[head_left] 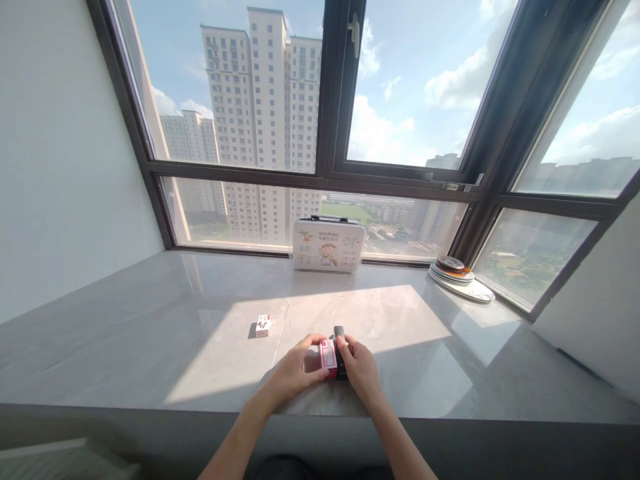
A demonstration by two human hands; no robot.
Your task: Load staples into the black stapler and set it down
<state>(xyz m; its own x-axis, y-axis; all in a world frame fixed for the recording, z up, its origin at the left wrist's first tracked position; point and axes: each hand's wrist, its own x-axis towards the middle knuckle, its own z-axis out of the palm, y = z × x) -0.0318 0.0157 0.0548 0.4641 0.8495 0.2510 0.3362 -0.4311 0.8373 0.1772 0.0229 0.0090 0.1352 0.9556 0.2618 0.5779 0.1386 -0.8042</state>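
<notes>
Holding: left hand (293,373) has a pink-and-white box (329,353) pinched endwise, thumb at the near end, fingers at the far one; daylight shows between palm and box.
Right hand (364,370): thumb laid on top of a dark object (341,365), stapler-like, upper end grey; fingers curled round its far side, partly hidden.
Box position: low centre, side by side with the dark object, seemingly touching, over the pale sill (210,360). Resting or lifted, cannot tell.
Slip risk: box gripped only at its ends; a loose thumb or a sideways push from the dark object could twist it free.
Crush risk: looks like thin card, my guess. Too hard a squeeze might buckle it or spring a flap.
Thumb risk: if the dark object is hinged, a careless press could nip skin. Hinge not clear from here.
Edge risk: both items near the sill's front edge (150,408); a fumble towards the body could send one to the floor.
Small white box (263,325): out left in sun, well apart; only a wide leftward sweep should knock it.
Glare: sunlit stone is bright; anything small and shiny dropped there might be hard to spot.
</notes>
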